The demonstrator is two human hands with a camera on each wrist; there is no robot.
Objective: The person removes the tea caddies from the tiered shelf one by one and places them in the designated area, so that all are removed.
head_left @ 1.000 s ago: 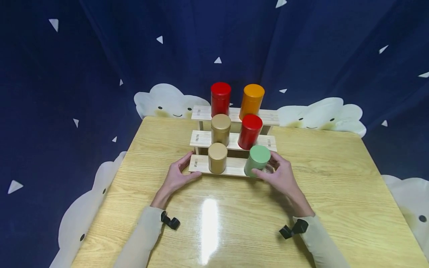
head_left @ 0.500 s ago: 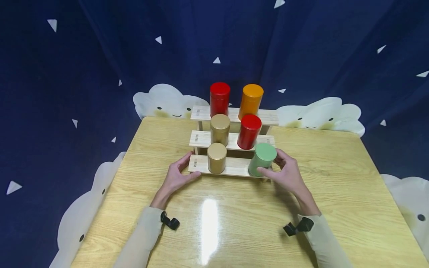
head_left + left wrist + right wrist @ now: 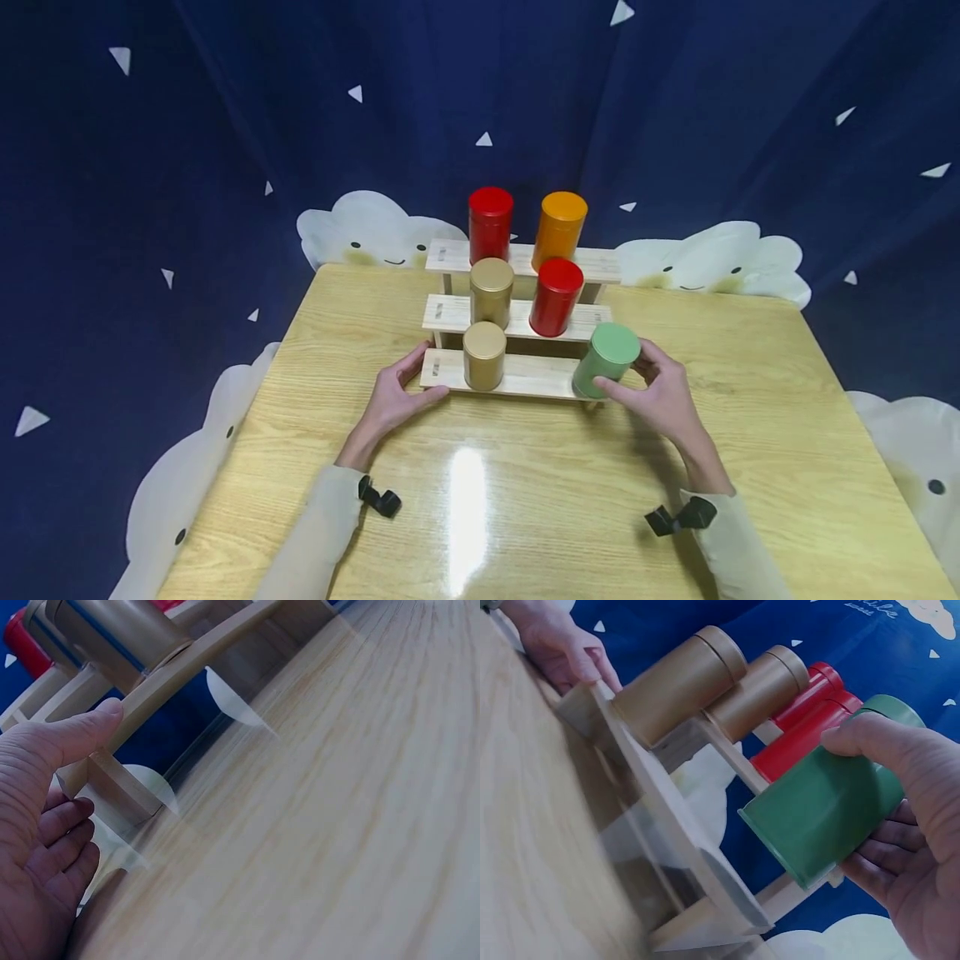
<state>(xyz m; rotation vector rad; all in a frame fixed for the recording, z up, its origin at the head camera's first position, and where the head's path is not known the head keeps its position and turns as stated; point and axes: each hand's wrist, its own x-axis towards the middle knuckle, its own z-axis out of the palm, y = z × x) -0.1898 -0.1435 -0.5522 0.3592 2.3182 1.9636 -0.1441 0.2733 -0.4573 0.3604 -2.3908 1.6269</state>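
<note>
My right hand [image 3: 660, 398] grips a green lidded canister [image 3: 609, 357] at the right end of the lowest shelf of a three-step wooden rack [image 3: 540, 377]. In the right wrist view the canister [image 3: 817, 806] is tilted, its base raised off the shelf, thumb on one side and fingers round the other. My left hand [image 3: 397, 396] holds the left end of that lowest shelf; its thumb [image 3: 82, 733] lies along the front edge, fingers beside the support. A gold canister [image 3: 484, 360] stands on the same shelf, toward the left.
On the middle shelf stand another gold canister [image 3: 491, 292] and a red canister [image 3: 556, 300]. The top shelf bears a second red canister [image 3: 491, 227] and an orange one [image 3: 559, 232]. Behind the wooden table [image 3: 750, 417] hangs a dark blue curtain [image 3: 420, 50].
My right hand has moved the green canister to the right, from over the shelf toward its right end. The left hand has stayed at the rack's left end.
</note>
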